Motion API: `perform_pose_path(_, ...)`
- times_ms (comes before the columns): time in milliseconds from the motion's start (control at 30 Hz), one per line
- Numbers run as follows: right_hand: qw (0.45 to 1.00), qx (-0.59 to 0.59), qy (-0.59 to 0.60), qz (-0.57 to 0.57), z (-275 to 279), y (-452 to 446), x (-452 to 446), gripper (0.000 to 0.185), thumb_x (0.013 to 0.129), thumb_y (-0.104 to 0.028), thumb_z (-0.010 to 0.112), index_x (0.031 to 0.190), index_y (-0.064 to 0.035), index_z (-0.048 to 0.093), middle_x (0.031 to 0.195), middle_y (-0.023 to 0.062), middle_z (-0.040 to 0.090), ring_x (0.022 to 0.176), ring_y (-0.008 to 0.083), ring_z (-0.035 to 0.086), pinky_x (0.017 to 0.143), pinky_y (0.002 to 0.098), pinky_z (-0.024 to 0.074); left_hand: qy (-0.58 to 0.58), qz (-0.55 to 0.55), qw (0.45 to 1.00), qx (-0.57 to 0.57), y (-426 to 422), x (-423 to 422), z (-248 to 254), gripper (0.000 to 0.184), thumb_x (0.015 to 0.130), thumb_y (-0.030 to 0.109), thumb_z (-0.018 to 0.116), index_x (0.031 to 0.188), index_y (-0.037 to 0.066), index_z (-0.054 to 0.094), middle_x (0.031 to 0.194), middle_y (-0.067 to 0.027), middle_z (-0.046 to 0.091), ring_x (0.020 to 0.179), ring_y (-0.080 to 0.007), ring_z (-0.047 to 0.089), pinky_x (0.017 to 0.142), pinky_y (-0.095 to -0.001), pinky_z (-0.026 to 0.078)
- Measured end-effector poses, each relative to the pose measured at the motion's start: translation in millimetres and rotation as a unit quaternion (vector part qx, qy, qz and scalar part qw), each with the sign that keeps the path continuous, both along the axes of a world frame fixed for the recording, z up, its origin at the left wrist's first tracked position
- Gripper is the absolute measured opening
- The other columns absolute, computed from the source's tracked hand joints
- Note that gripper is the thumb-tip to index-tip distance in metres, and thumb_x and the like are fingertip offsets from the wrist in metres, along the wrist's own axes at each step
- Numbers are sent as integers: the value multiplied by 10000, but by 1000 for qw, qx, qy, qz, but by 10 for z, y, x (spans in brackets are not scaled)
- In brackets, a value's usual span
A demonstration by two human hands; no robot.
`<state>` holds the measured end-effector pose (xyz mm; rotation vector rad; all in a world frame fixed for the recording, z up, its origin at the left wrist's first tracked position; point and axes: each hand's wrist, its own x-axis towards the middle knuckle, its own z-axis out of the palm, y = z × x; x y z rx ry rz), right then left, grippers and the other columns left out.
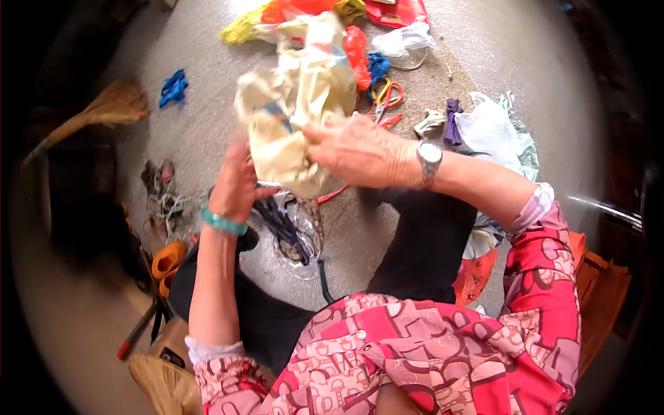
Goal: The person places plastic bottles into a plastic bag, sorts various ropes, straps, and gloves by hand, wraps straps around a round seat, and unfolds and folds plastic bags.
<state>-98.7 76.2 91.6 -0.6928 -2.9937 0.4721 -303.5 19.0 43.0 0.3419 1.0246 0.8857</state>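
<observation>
A cream plastic bag [283, 149] with blue print is crumpled in front of me, smeared by motion in its upper part. My right hand [360, 149], with a watch on the wrist, pinches the bag's right side. At the bag's lower left is my left hand [238, 183], above a green bangle; its thumb stands apart from the fingers, and their tips blur against the bag. Below the hands, a bundle of dark cords [285, 232] lies on the floor between my legs.
Beyond the right hand are scissors [382, 97], a red plastic bag [355, 55] and a clear bag [403, 40]. White plastic [490, 128] lies to the right. Leftward are a blue scrap [173, 88], a broom [114, 104], tangled scraps [166, 197] and orange handles [168, 261].
</observation>
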Motion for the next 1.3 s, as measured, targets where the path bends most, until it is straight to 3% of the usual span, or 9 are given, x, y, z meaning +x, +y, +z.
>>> perform_pose_path(133, 991, -97, -85, 23, 11, -435, -298, 166, 663, -104, 590, 756, 33, 579, 829, 173, 569, 756, 280, 597, 582, 373, 499, 22, 64, 997, 29, -14, 22, -136, 268, 763, -6, 547, 1031, -1, 538, 922, -97, 609, 779, -165, 605, 714, -287, 504)
perform_pose_path(267, 921, -372, -116, -17, -273, -253, -120, 346, 727, -269, 631, 915, 18, 591, 779, 188, 617, 714, 279, 611, 646, 334, 491, 4, 124, 980, 157, -110, -126, -178, 223, 733, -71, 481, 928, -17, 576, 833, -107, 623, 761, -183, 619, 711, -307, 521)
perform_pose_path(400, 909, -256, 106, -312, -245, 158, 37, 279, 806, -269, 522, 855, -10, 612, 764, 163, 629, 686, 286, 611, 635, 376, 479, -8, 77, 990, 120, -334, -199, 132, 188, 692, -47, 491, 835, 1, 604, 775, -68, 618, 686, -134, 582, 664, -260, 476)
perform_pose_path(633, 942, -64, -57, -325, -603, 322, -8, 979, 649, -634, 597, 1254, 61, 265, 1053, 314, 481, 1019, 416, 488, 854, 443, 404, -3, -87, 959, 270, -538, -341, 387, 418, 646, 125, 701, 1014, -14, 561, 858, -69, 620, 752, -138, 592, 721, -274, 479)
perform_pose_path(767, 915, -35, -129, -382, -773, 324, 71, 946, 624, -482, 672, 1314, -33, 206, 1161, 316, 403, 1089, 423, 431, 874, 448, 394, -77, -4, 953, 292, -701, -628, 340, 763, 598, 216, 759, 1218, -47, 398, 1161, -161, 503, 1059, -258, 501, 935, -362, 381)
perform_pose_path(833, 928, -40, -169, -328, -833, 464, 152, 610, 633, -345, 684, 1138, -62, 494, 924, 202, 573, 887, 322, 581, 750, 370, 472, -193, 78, 935, 288, -795, -633, 304, 688, 640, 196, 712, 1213, -34, 408, 1122, -167, 528, 1001, -281, 542, 876, -386, 440)
perform_pose_path(967, 902, -113, 131, -395, -745, 886, 387, 182, 768, -187, 559, 887, -53, 594, 669, 86, 585, 643, 220, 590, 579, 323, 479, 54, 87, 976, 191, -698, -867, 416, 260, 732, 27, 571, 990, -1, 587, 878, -68, 623, 762, -126, 597, 686, -267, 492)
perform_pose_path(1067, 727, -255, 559, -305, -375, 849, 684, 111, 818, -166, 543, 791, -76, 603, 784, 46, 589, 678, 132, 556, 566, 266, 475, 401, 101, 849, 330, -495, -1034, -10, 143, 735, -24, 494, 808, -4, 616, 701, 25, 562, 632, -42, 506, 578, -186, 412)
perform_pose_path(1300, 712, -99, 586, -374, -261, 933, 1012, 135, 835, -121, 489, 730, -80, 564, 715, 18, 553, 616, 101, 520, 534, 240, 447, 612, 82, 741, 262, -406, -1026, -329, 190, 694, 62, 500, 847, 33, 608, 752, -69, 586, 627, -165, 554, 617, -272, 443)
